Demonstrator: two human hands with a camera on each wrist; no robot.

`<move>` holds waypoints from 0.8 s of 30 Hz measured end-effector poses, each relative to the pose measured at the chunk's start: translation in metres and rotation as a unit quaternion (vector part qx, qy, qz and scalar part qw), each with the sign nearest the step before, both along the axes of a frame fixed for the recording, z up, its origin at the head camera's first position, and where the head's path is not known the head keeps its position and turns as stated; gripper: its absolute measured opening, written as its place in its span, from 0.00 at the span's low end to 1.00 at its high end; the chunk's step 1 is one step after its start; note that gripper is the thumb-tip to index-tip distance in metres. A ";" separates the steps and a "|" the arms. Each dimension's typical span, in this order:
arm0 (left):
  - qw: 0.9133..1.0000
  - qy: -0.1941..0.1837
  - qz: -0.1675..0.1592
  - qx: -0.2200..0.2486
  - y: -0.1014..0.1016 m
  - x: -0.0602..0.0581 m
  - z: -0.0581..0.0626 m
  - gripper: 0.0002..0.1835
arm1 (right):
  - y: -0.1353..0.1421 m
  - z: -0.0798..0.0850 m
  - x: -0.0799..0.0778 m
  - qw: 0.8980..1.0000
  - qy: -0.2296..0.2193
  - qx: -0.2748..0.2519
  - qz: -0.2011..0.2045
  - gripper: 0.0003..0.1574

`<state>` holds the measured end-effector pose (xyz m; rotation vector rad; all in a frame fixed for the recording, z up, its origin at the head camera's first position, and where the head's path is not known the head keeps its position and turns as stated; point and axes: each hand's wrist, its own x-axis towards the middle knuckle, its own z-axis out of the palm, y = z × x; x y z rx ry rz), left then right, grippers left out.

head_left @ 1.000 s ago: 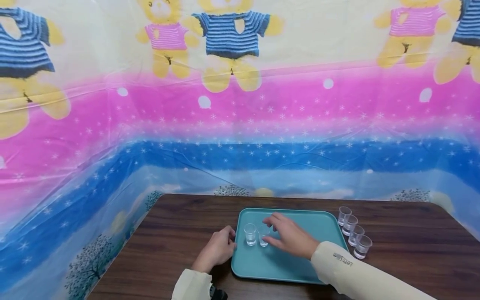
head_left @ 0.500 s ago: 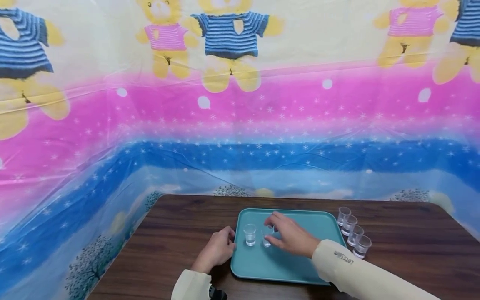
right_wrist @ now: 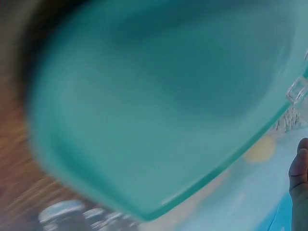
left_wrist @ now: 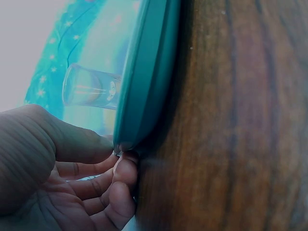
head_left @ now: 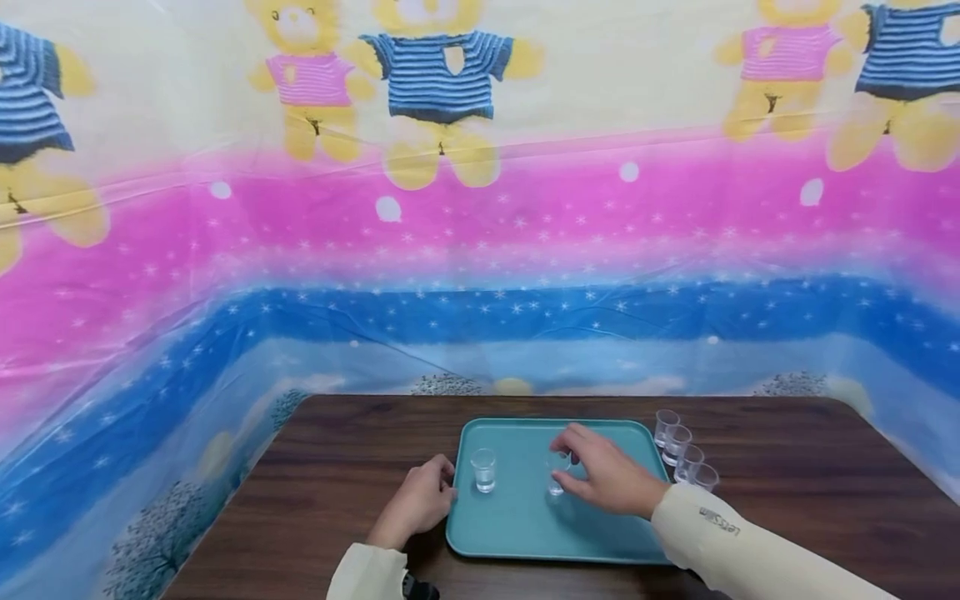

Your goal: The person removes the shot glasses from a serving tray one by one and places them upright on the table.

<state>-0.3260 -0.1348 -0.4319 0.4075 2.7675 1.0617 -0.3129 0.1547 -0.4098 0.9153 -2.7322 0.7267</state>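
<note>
My left hand (head_left: 416, 502) pinches the left rim of a teal rectangular tray (head_left: 525, 537). In the left wrist view its thumb (left_wrist: 86, 144) lies on top of the rim and curled fingers (left_wrist: 124, 173) sit beneath. My right hand (head_left: 613, 477) is over the middle of the tray, thumb and fingers around a small clear shot glass (head_left: 555, 481), partly hidden by the fingers. Another shot glass (head_left: 484, 473) stands upright on the tray's left side, close to the left hand. At the edge of the right wrist view, only some fingertips (right_wrist: 299, 166) show.
Several more shot glasses (head_left: 677, 443) stand in a slanting row on the dark wooden table (head_left: 787, 483), just beyond the tray's right edge. My right forearm's cream sleeve (head_left: 720, 529) crosses the tray's near right corner. A printed bear curtain (head_left: 480, 317) hangs behind the table.
The right hand has closed its fingers around the second glass and moved it right, widening the space from the left glass. The left hand stays at the tray's rim. The head view has shifted slightly.
</note>
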 end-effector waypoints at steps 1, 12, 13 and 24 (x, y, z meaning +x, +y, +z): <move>1.000 0.000 0.002 -0.001 0.000 0.000 0.000 0.10 | 0.004 0.001 0.001 1.000 -0.002 -0.002 -0.002 0.18; 1.000 -0.005 0.012 -0.004 -0.005 -0.001 0.002 0.11 | 0.067 0.008 0.018 0.998 0.032 -0.013 -0.050 0.17; 1.000 -0.003 0.012 -0.004 -0.004 -0.001 0.002 0.11 | 0.072 0.009 0.020 0.998 0.035 -0.013 -0.055 0.18; 1.000 0.013 0.005 -0.005 0.002 0.002 0.003 0.11 | 0.130 0.009 0.054 0.993 0.065 -0.018 -0.094 0.15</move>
